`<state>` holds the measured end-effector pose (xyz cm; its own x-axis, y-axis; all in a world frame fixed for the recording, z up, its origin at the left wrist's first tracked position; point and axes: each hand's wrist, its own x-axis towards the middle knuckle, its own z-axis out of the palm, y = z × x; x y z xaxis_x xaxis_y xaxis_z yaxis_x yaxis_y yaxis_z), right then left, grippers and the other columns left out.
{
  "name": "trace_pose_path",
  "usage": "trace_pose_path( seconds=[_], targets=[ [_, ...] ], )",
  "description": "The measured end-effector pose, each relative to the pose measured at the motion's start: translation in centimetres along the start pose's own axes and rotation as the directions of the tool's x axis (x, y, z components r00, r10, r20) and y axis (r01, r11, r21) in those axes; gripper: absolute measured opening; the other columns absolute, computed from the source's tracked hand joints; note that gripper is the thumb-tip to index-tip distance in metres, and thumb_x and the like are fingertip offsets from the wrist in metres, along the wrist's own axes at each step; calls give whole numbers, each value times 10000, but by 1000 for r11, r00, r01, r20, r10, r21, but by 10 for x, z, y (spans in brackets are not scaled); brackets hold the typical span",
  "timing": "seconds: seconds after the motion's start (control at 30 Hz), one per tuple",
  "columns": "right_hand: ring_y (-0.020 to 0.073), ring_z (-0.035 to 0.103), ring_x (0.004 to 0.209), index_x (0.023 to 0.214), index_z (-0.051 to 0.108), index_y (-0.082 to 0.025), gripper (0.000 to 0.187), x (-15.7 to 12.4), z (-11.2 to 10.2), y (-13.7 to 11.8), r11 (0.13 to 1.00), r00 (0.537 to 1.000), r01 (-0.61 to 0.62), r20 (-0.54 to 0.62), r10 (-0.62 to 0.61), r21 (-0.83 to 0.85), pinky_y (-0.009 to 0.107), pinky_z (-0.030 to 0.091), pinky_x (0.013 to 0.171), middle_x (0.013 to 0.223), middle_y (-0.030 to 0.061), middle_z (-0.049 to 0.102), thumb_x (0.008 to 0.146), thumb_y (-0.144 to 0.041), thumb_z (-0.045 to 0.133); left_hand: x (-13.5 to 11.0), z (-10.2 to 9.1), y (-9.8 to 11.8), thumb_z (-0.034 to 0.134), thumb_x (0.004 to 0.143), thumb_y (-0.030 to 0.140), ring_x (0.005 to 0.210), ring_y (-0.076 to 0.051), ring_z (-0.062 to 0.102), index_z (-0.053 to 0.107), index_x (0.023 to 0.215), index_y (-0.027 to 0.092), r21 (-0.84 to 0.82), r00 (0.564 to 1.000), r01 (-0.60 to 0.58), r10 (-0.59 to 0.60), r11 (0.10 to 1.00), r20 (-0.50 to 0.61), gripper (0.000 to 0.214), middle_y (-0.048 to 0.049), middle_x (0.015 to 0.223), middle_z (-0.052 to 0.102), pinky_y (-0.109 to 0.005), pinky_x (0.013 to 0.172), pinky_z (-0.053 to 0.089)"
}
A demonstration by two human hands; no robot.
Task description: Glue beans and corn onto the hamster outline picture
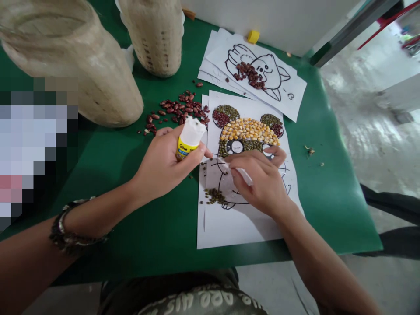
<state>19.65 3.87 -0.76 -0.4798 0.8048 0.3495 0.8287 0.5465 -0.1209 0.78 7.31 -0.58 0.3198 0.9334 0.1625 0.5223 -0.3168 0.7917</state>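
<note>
My left hand (167,162) is closed around a glue stick (190,138) with a yellow label, its white top uncapped and pointing up. Over the drawing, my right hand (259,175) pinches a small white stick (243,176), its kind unclear, near the face outline. The drawing sheet (243,227) shows a round-eared animal. Corn kernels (249,130) cover its forehead, while green beans (252,145) surround the eyes and fill part of the ears with red beans (221,118). A loose pile of green beans (215,195) rests at the lower left of the sheet. My right hand hides part of the face.
Red speckled beans (183,107) lie scattered on the green table (337,188). Two large wrapped jars (108,74) stand at the back left. Behind the sheet is a stack of fox drawings (288,96) bearing red beans, beside a yellow cap (253,36).
</note>
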Motion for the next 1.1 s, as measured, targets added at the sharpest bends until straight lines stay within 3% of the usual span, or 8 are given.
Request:
trace_pose_path(
  seconds=[0.13, 0.3, 0.4, 0.57, 0.7, 0.77, 0.87, 1.1],
  targets=[
    [125, 607, 623, 718, 484, -221, 86, 0, -2, 4, 978, 968, -167, -166, 186, 122, 304, 365, 708, 668, -47, 655, 783, -183, 527, 0, 0, -1, 395, 810, 289, 602, -147, 577, 617, 703, 231, -11, 1000, -11, 11, 1000, 12, 253, 31, 628, 640, -334, 786, 417],
    [89, 557, 442, 704, 452, -211, 139, -2, -4, 7, 891, 922, -313, -120, 369, 330, 214, 381, 465, 488, -73, 576, 807, -275, 522, -2, 0, -3, 380, 812, 318, 632, -160, 562, 604, 717, 237, -18, 1000, -2, 3, 1000, 21, 257, 24, 629, 645, -343, 765, 415],
    [56, 459, 355, 611, 419, -204, 250, -3, -5, 6, 889, 937, -274, -108, 334, 368, 194, 350, 423, 410, -81, 489, 848, -273, 457, -2, 0, -3, 367, 815, 337, 672, -170, 571, 601, 712, 246, 0, 1000, -8, 8, 1000, 13, 271, 22, 629, 650, -343, 747, 417],
    [54, 355, 351, 449, 315, -195, 430, -1, -6, 4, 949, 968, -158, -146, 203, 273, 199, 290, 390, 361, -58, 369, 856, -260, 436, -2, -1, -2, 378, 813, 338, 660, -161, 572, 588, 697, 242, -8, 1000, -12, 12, 1000, -9, 259, 18, 646, 646, -318, 672, 432],
    [63, 457, 453, 578, 492, -182, 213, 3, -1, 1, 954, 967, -145, -167, 193, 262, 182, 370, 458, 494, -42, 522, 781, -197, 551, -1, -1, -4, 399, 810, 315, 640, -140, 573, 560, 657, 225, -58, 999, -27, 26, 998, -22, 239, 19, 666, 649, -292, 662, 432],
    [98, 540, 592, 736, 588, -163, 99, 7, 2, -2, 970, 986, -104, -108, 131, 221, 212, 430, 566, 643, 7, 612, 801, -178, 514, -1, -1, -6, 412, 800, 293, 616, -133, 568, 544, 624, 209, -81, 998, -46, 42, 996, -56, 236, 20, 628, 638, -287, 667, 426],
    [152, 577, 730, 912, 635, -148, 206, 12, 8, -7, 992, 998, -55, 48, 50, 111, 267, 445, 651, 793, 66, 647, 844, -211, 451, -1, 0, -6, 427, 785, 271, 613, -136, 571, 519, 594, 193, -109, 994, -73, 63, 991, -94, 226, 23, 562, 606, -286, 669, 415],
    [160, 593, 712, 874, 671, -162, 238, 20, 11, -17, 989, 973, -148, 182, 142, 23, 267, 434, 623, 815, 69, 651, 848, -222, 442, -4, -3, -1, 412, 778, 259, 569, -127, 537, 497, 579, 186, -97, 994, -92, 85, 991, -69, 228, 17, 575, 599, -308, 681, 389]
  ],
)
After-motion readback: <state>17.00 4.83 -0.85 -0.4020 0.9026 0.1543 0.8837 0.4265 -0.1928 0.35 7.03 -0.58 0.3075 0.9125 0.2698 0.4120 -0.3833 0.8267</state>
